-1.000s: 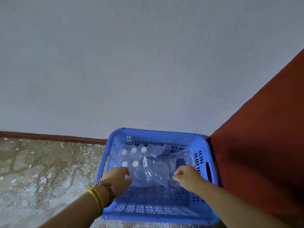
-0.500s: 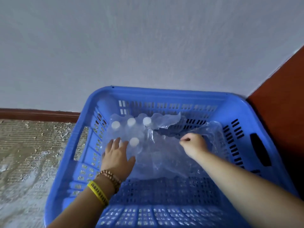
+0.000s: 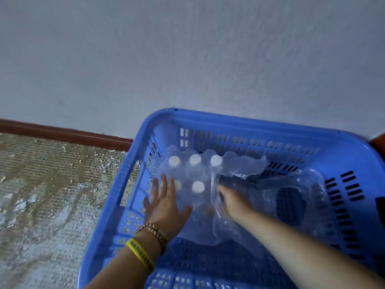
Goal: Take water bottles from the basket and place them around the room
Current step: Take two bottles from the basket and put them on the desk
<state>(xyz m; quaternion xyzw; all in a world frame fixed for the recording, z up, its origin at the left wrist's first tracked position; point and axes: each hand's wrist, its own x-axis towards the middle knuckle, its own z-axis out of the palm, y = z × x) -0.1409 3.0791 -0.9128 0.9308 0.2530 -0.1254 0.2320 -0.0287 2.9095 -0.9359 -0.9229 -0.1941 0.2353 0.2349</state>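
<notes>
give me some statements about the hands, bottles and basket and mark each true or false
1. The left hand lies flat on the wrapped bottles. True.
2. The bottle caps are blue. False: they are white.
3. The basket is blue. True.
4. The right hand lifts a bottle above the basket. False: it reaches into the clear wrap inside the basket.
5. The yellow wristband is on the right arm. False: it is on the left wrist.

We can read nothing for certain. The yellow wristband [image 3: 140,255] carries dark printed marks, too blurred for us to make out; the water bottles [image 3: 195,159] show plain white caps.
</notes>
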